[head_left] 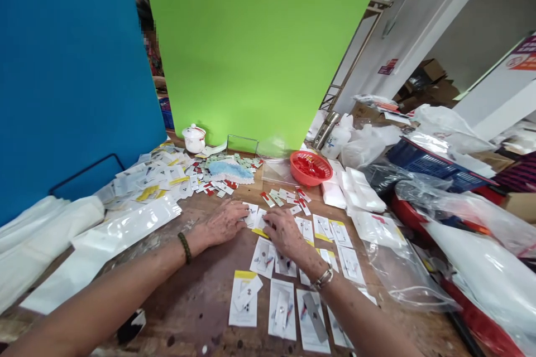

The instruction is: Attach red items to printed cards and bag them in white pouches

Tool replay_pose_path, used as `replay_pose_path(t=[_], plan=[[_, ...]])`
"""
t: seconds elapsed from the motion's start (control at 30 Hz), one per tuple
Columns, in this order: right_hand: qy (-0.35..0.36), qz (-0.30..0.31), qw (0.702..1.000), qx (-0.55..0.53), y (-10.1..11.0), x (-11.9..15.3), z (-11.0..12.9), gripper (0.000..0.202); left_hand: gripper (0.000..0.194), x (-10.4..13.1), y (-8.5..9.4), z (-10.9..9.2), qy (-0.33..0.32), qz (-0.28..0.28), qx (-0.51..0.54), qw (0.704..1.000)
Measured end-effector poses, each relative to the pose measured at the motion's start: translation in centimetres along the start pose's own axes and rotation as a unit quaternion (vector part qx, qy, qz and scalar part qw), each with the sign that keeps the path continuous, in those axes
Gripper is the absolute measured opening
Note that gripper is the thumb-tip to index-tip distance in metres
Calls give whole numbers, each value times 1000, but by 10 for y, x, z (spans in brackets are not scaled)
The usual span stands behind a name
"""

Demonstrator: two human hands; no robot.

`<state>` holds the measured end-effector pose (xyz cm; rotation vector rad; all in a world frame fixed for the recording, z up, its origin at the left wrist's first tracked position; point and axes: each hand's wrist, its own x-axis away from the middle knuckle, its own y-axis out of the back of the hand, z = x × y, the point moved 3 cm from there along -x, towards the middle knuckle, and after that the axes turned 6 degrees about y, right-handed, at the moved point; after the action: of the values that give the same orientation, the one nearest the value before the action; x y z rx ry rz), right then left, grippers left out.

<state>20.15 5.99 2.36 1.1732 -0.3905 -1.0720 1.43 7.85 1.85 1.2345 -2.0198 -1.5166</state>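
My left hand (pixel 226 222) lies low on the wooden table, fingers stretched to the edge of a white printed card (pixel 250 213). Beside that is another white card with a yellow edge (pixel 259 222). My right hand (pixel 287 233) is over its right side, fingers bent and thumb close to them; whatever is between the fingertips is hidden. Under and around my right forearm lie rows of printed cards, several bearing small tags, such as a card with a pale tag (pixel 281 310) and a card with a grey strip (pixel 313 318). Loose red and white tags (pixel 304 201) lie beyond my hands.
A red basket (pixel 310 168) and a white lidded pot (pixel 194 138) stand farther back. Piled packets (pixel 154 175) and white plastic sleeves (pixel 125 228) cover the left. Bags and a blue crate (pixel 435 164) crowd the right. Green (pixel 259 56) and blue (pixel 75 78) panels rise behind.
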Motion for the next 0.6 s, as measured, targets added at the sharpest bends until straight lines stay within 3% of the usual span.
replay_pose_path(t=[0.17,0.3,0.37,0.47,0.53,0.6], plan=[[20,3,1000,-16,3,-2,-5,17,24,8,0,11,6,-18,47,999],[-11,-84,996,24,47,-25,-46,20,25,-3,1,16,-2,-34,59,998],[-65,-123,988,68,79,-44,-78,23,32,-24,5,9,-19,-48,67,996],[-199,-91,967,133,117,-73,-130,31,44,-76,11,-13,-65,-64,64,994],[-258,-39,955,143,128,-89,-159,32,51,-116,7,-30,-100,-68,61,991],[-268,0,954,135,128,-101,-179,33,55,-153,-2,-42,-125,-83,72,986]])
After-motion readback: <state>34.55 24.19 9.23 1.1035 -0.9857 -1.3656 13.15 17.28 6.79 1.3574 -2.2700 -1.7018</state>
